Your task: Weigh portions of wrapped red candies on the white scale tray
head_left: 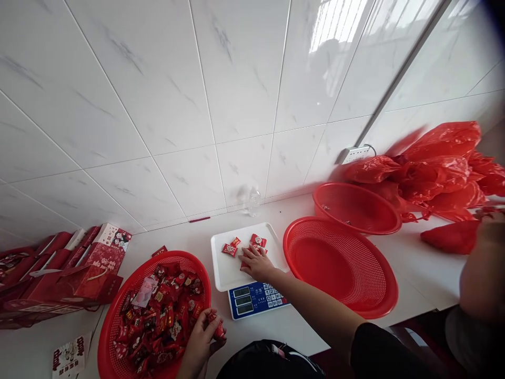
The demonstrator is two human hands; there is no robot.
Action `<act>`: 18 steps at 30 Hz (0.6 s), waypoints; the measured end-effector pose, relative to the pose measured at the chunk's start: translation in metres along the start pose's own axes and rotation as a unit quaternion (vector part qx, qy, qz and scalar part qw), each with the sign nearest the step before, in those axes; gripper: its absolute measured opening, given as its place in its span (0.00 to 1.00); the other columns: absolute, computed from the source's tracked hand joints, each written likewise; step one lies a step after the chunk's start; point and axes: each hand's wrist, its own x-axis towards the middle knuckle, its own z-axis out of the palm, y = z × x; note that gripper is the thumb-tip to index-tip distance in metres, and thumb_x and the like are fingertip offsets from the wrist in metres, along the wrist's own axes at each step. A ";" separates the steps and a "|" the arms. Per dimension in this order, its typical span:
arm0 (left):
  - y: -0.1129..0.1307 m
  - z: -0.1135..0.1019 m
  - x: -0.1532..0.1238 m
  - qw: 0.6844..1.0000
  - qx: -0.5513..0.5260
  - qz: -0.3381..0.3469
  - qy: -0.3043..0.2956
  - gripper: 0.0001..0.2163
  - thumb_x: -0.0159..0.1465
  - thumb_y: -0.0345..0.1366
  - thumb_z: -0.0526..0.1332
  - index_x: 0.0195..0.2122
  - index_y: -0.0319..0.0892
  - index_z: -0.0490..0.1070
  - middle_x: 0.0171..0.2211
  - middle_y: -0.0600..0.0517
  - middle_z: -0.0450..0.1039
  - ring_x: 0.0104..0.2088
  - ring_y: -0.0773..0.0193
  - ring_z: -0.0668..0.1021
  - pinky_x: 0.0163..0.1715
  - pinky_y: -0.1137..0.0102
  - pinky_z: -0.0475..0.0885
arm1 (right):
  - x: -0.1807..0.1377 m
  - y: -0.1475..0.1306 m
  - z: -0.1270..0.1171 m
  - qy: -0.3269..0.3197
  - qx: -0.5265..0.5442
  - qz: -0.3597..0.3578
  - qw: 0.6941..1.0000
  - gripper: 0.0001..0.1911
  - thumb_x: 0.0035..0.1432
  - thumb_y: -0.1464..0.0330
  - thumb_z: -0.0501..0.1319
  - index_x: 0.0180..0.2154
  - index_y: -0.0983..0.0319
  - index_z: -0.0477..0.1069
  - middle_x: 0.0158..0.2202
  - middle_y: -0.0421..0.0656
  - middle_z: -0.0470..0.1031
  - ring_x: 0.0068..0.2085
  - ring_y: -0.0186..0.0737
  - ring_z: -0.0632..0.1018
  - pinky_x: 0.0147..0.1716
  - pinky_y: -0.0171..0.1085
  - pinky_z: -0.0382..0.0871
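My right hand (257, 263) reaches over the white pan (223, 273) of a digital scale (258, 299). Its fingers are spread over red wrapped candies (258, 241); whether it grips one cannot be told. More wrapped candies (230, 248) lie to its left on the same pan. My left hand (202, 337) is closed around a red wrapped candy (218, 329), beside the right rim of a red basket (203, 268). Many red candies (158, 321) fill that basket, with a pale pink packet (145, 292) on top.
Two red baskets, one nearer (331, 263) and one behind (355, 208), stand right of the scale. Red plastic bags (434, 168) and a power strip (355, 153) are beyond them. Red gift boxes (102, 252) stand left. Another person's arm (481, 268) is at far right.
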 end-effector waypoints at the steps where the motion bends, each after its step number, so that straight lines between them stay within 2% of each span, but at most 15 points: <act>1: 0.000 0.000 0.002 1.000 0.005 -0.002 -0.004 0.24 0.41 0.46 0.68 0.37 0.44 0.64 0.28 0.53 0.71 0.26 0.66 0.74 0.27 0.68 0.71 | -0.004 0.004 -0.001 0.005 0.004 -0.002 1.000 0.30 0.57 0.50 0.43 0.60 0.51 0.50 0.65 0.41 0.41 0.64 0.48 0.39 0.58 0.53 0.30; 3: 0.000 -0.001 0.005 1.000 0.014 -0.011 -0.025 0.24 0.42 0.47 0.67 0.37 0.44 0.64 0.29 0.53 0.71 0.27 0.66 0.74 0.28 0.68 0.71 | -0.010 0.012 -0.003 0.018 0.016 0.018 1.000 0.34 0.55 0.47 0.45 0.60 0.51 0.47 0.66 0.42 0.36 0.64 0.48 0.37 0.58 0.52 0.31; 5: 0.001 -0.001 0.008 0.998 0.023 -0.024 -0.053 0.23 0.43 0.47 0.67 0.38 0.44 0.64 0.29 0.53 0.71 0.28 0.66 0.74 0.29 0.68 0.71 | -0.011 0.017 -0.007 0.037 0.028 0.075 0.996 0.36 0.54 0.47 0.46 0.61 0.52 0.43 0.66 0.43 0.32 0.64 0.50 0.35 0.58 0.53 0.32; 8: 0.002 0.000 0.010 0.996 0.030 -0.027 -0.076 0.23 0.45 0.46 0.67 0.39 0.44 0.63 0.30 0.53 0.71 0.28 0.67 0.74 0.30 0.68 0.71 | -0.006 0.023 -0.013 0.038 0.047 0.140 0.988 0.36 0.56 0.52 0.47 0.62 0.57 0.40 0.66 0.47 0.32 0.64 0.52 0.37 0.58 0.52 0.35; 12: 0.000 -0.001 0.010 0.996 0.038 -0.026 -0.070 0.24 0.44 0.47 0.67 0.39 0.44 0.63 0.31 0.53 0.70 0.28 0.67 0.74 0.30 0.68 0.71 | 0.007 0.023 -0.019 0.011 0.056 0.091 0.994 0.32 0.56 0.63 0.49 0.61 0.57 0.44 0.65 0.44 0.37 0.64 0.45 0.41 0.59 0.47 0.39; 14: -0.002 -0.003 0.008 0.997 0.043 -0.030 -0.064 0.25 0.42 0.47 0.67 0.39 0.44 0.63 0.31 0.53 0.70 0.29 0.66 0.74 0.30 0.68 0.71 | 0.013 0.018 -0.020 0.006 0.054 0.077 0.996 0.32 0.55 0.67 0.50 0.61 0.54 0.46 0.65 0.43 0.40 0.64 0.45 0.42 0.58 0.49 0.39; 18: -0.003 -0.005 0.003 0.998 0.036 -0.025 -0.046 0.24 0.43 0.46 0.67 0.39 0.44 0.63 0.30 0.53 0.70 0.29 0.67 0.74 0.30 0.69 0.71 | 0.026 0.001 -0.020 0.012 0.041 0.058 0.997 0.32 0.54 0.66 0.52 0.60 0.50 0.46 0.65 0.42 0.37 0.64 0.50 0.38 0.57 0.56 0.30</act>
